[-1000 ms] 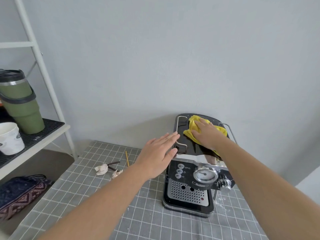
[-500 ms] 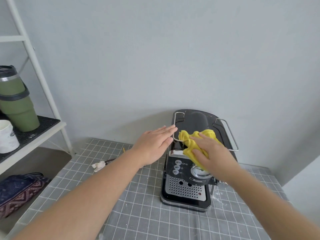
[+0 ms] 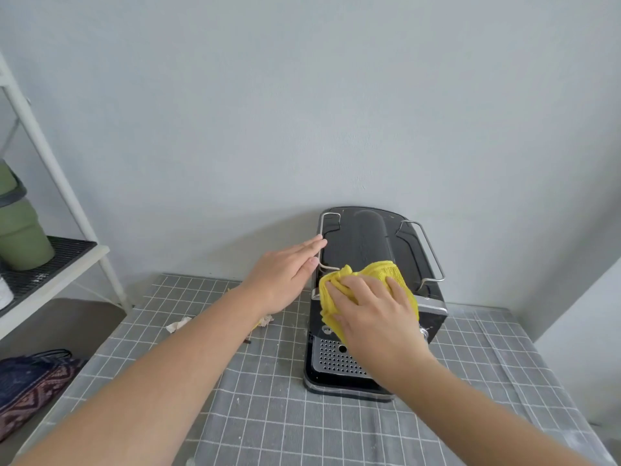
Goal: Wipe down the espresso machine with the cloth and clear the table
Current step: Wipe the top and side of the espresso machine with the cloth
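Observation:
A black espresso machine (image 3: 366,237) with chrome side rails stands against the wall on the grey checked table (image 3: 275,398). My right hand (image 3: 373,314) presses a crumpled yellow cloth (image 3: 383,270) flat against the machine's upper front edge, hiding the control panel. My left hand (image 3: 285,277) lies with straight fingers against the machine's left side, fingertips at the left rail. Crumpled paper scraps (image 3: 178,324) lie on the table to the left, partly hidden by my left forearm.
A white shelf unit (image 3: 67,260) stands at the left with a green tumbler (image 3: 20,227) on its mesh tray. A patterned bag (image 3: 30,388) lies on the floor below it. The wall is close behind the machine.
My right hand dragged the yellow cloth from the back of the machine's top forward to its front edge. My left hand stayed against the left side.

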Motion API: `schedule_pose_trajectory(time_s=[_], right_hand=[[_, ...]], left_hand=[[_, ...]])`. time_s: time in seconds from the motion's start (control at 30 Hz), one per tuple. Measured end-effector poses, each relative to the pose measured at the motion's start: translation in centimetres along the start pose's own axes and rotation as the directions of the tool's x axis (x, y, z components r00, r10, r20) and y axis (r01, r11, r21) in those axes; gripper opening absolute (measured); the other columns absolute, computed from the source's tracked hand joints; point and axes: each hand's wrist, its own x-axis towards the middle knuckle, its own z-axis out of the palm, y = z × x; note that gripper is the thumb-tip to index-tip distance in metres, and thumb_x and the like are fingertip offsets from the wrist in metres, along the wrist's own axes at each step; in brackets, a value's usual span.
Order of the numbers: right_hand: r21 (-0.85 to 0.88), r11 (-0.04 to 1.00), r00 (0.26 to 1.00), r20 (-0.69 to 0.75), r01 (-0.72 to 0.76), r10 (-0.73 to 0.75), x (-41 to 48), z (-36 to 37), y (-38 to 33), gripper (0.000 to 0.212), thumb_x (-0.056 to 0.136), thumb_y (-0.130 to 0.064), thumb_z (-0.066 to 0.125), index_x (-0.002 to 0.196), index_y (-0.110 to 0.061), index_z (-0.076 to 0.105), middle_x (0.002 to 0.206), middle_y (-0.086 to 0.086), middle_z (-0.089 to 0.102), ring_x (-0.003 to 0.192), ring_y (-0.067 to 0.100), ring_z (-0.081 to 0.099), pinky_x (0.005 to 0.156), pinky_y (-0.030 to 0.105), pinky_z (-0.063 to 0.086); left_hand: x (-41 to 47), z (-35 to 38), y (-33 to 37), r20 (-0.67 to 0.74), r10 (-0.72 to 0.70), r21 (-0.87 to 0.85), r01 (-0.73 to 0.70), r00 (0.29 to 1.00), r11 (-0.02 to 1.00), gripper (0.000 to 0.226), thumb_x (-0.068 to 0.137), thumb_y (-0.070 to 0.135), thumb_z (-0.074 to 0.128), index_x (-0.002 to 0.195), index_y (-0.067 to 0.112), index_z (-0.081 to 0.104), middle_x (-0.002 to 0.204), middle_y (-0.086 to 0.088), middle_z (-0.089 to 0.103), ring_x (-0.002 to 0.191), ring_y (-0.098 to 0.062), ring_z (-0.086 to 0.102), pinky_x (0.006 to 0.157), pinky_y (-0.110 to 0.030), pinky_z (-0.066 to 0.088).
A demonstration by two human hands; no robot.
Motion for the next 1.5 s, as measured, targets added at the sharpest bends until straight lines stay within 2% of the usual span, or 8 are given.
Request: schedule_pose_trajectory(time_s=[0.2, 0.37, 0.53, 0.63, 0.83, 1.03, 1.2, 1.5], right_hand=[[0.335, 0.915, 0.974, 0.077, -0.226, 0.212, -1.6, -3.0, 2.8, 0.031, 0.096, -0.025, 0.044, 0.125, -0.023, 0.054, 0.131, -0.006, 0.051, 0.11, 0.02, 0.055, 0.078, 0.032, 0.049], [0.039, 0.976, 0.857, 0.488, -0.213, 0.168, 4.5, -2.3, 3.8, 0.05, 0.1, -0.034, 0.024, 0.145, -0.013, 0.026, 0.155, 0.011, 0.016, 0.141, 0.036, 0.017, 0.113, 0.049, 0.025], [0.11, 0.979, 0.835, 0.543, -0.173, 0.087, 7.3, -0.3, 4.3, 0.052, 0.099, -0.038, 0.017, 0.149, -0.034, 0.006, 0.16, -0.007, -0.006, 0.146, 0.028, -0.013, 0.114, 0.06, 0.002], [0.17, 0.971, 0.855, 0.515, -0.169, 0.058, 7.2, -0.2, 5.5, 0.05, 0.099, -0.038, 0.02, 0.149, -0.036, 0.01, 0.159, -0.014, 0.001, 0.147, 0.019, -0.01, 0.117, 0.055, 0.002], [0.052, 0.933, 0.839, 0.457, -0.357, 0.296, 11.9, 2.2, 5.2, 0.055, 0.098, -0.038, 0.019, 0.15, -0.022, 0.011, 0.16, -0.004, -0.003, 0.146, 0.03, -0.003, 0.115, 0.057, 0.01], [0.183, 0.938, 0.876, 0.444, -0.296, 0.19, 13.5, 3.4, 7.8, 0.052, 0.096, -0.034, 0.025, 0.148, -0.027, 0.022, 0.159, -0.009, 0.01, 0.147, 0.02, 0.001, 0.117, 0.05, 0.009], [0.063, 0.877, 0.812, 0.414, -0.477, 0.412, 15.0, 3.9, 6.8, 0.058, 0.096, -0.04, 0.023, 0.148, -0.017, 0.018, 0.16, 0.001, 0.008, 0.145, 0.033, 0.009, 0.114, 0.053, 0.018], [0.247, 0.924, 0.856, 0.499, -0.291, 0.136, 17.9, 3.6, 9.0, 0.055, 0.083, -0.041, 0.036, 0.137, -0.047, 0.038, 0.151, -0.011, 0.034, 0.14, 0.017, 0.029, 0.115, 0.04, 0.021]], left_hand=[[-0.1, 0.1, 0.3, -0.021, 0.002, 0.01, -0.002, 1.0, 1.0, 0.045, 0.103, 0.034, 0.022, 0.148, 0.031, 0.025, 0.154, 0.02, 0.02, 0.141, 0.001, 0.022, 0.115, -0.025, 0.019], [0.0, 0.5, 0.3, -0.044, -0.007, 0.009, 0.007, 0.999, 1.0, 0.046, 0.102, 0.036, 0.02, 0.147, 0.03, 0.025, 0.154, 0.017, 0.023, 0.141, 0.0, 0.022, 0.115, -0.023, 0.017], [0.8, 0.2, 0.7, 0.007, -0.043, -0.012, 0.043, 0.999, 0.999, 0.048, 0.102, 0.039, 0.019, 0.149, 0.03, 0.02, 0.156, 0.015, 0.018, 0.143, -0.002, 0.017, 0.118, -0.027, 0.014], [1.4, 0.0, 0.7, 0.005, -0.044, -0.012, 0.044, 0.999, 0.999, 0.047, 0.102, 0.036, 0.023, 0.149, 0.03, 0.022, 0.155, 0.016, 0.018, 0.143, -0.002, 0.02, 0.118, -0.027, 0.017], [2.2, -0.2, 0.3, 0.007, -0.041, 0.037, 0.041, 0.999, 0.998, 0.045, 0.102, 0.033, 0.026, 0.147, 0.027, 0.026, 0.156, 0.014, 0.02, 0.143, -0.003, 0.018, 0.119, -0.031, 0.017], [3.4, -0.3, 0.1, 0.052, -0.062, 0.054, 0.059, 0.997, 0.997, 0.049, 0.102, 0.036, 0.024, 0.15, 0.027, 0.019, 0.157, 0.015, 0.013, 0.145, -0.003, 0.014, 0.118, -0.034, 0.019], [4.7, -0.2, 0.0, 0.083, -0.093, 0.022, 0.092, 0.992, 0.996, 0.053, 0.1, 0.04, 0.028, 0.15, 0.029, 0.015, 0.158, 0.017, 0.007, 0.145, -0.004, 0.011, 0.118, -0.038, 0.018], [4.9, 0.6, -0.4, 0.085, -0.096, -0.135, 0.107, 0.992, 0.985, 0.052, 0.101, 0.037, 0.027, 0.15, 0.033, 0.008, 0.157, 0.021, 0.001, 0.145, -0.007, 0.013, 0.119, -0.033, 0.016]])
